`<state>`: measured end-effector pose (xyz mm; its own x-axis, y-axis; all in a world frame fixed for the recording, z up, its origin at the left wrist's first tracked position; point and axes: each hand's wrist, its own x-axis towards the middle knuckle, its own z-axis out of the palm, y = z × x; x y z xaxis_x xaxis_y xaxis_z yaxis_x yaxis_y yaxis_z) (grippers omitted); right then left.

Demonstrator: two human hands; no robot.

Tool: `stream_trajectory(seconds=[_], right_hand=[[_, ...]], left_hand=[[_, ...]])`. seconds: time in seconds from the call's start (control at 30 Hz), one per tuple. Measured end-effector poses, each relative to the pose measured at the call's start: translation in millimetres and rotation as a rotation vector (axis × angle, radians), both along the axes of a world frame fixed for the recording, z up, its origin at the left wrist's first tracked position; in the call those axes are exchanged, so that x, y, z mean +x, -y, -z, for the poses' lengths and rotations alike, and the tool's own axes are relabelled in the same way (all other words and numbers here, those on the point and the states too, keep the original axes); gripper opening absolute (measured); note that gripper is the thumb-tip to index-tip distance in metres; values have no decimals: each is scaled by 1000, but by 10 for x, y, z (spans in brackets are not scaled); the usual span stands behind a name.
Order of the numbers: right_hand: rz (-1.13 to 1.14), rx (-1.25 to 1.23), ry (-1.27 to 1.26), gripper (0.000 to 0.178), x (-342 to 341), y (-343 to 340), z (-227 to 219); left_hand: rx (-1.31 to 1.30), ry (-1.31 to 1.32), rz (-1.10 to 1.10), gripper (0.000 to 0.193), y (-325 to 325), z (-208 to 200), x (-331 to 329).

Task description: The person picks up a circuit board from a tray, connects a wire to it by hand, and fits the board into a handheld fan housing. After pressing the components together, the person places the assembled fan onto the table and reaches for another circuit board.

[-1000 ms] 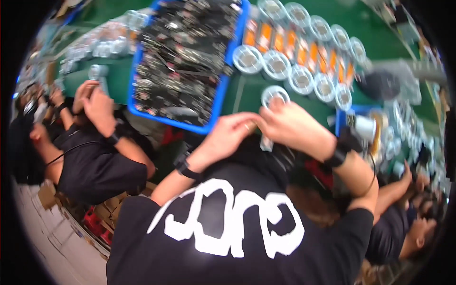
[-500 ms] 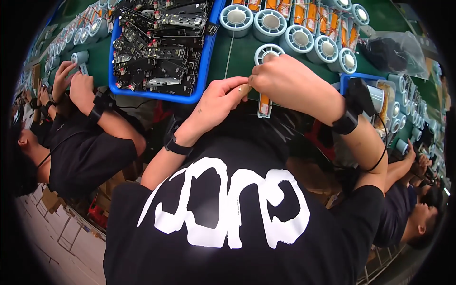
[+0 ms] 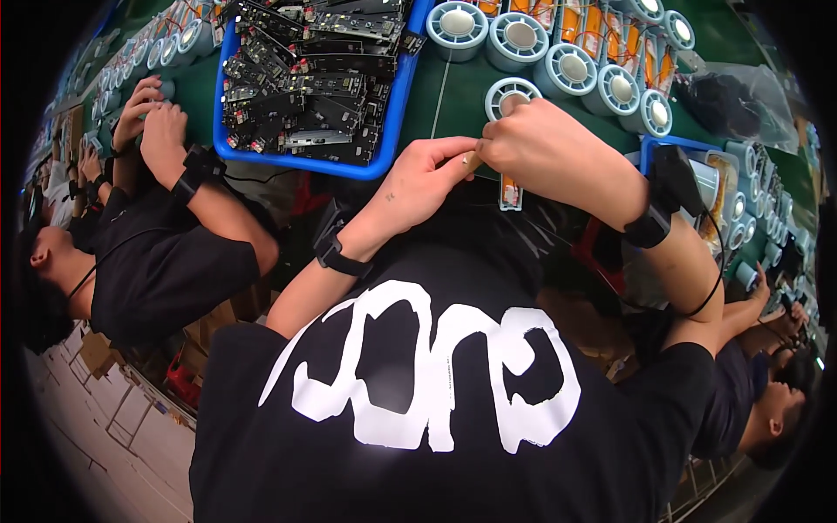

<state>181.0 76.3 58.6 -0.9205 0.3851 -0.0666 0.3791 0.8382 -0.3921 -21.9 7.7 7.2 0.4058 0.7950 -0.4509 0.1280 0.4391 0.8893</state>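
Closest to the camera, across the lower part of the view, spreads a black shirt (image 3: 453, 383) with a large white print. Beyond it the person's forearms reach forward, with a black band (image 3: 336, 253) round the left wrist and a bulkier black wristband (image 3: 649, 225) on the right, a thin dark cable (image 3: 721, 253) hanging by that arm.

Farther out, the left hand (image 3: 423, 179) has thumb and forefinger drawn narrow, their tips touching or nearly touching the right hand (image 3: 545, 144); I cannot tell whether they pinch anything. The right hand is curled over a light-blue unit (image 3: 508, 92), whose round head shows beyond the fingers and whose orange-filled lower end shows on the near side; its grip is hidden.

To the left of the unit, a blue tray (image 3: 301, 161) heaped with black circuit boards (image 3: 305, 83) stands on the green table (image 3: 458, 96). Past the right hand, rows of similar light-blue units (image 3: 571, 70) hold orange pieces (image 3: 593, 33), with a clear plastic bag (image 3: 754, 105) beside them, something dark inside.
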Motion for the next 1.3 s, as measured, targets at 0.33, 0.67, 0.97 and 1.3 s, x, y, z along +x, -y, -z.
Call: stream_trajectory(seconds=[0.33, 0.67, 0.97, 1.3], right_hand=[[199, 119, -199, 13, 123, 83, 143], [418, 78, -262, 17, 127, 256, 268], [499, 34, -399, 16, 128, 310, 269], [576, 46, -427, 12, 113, 315, 181]], left_hand=[[-124, 242, -74, 34, -11, -1, -63], [132, 218, -149, 36, 112, 159, 65], [-131, 506, -286, 41, 143, 144, 213], [-263, 528, -371, 38, 147, -37, 233]])
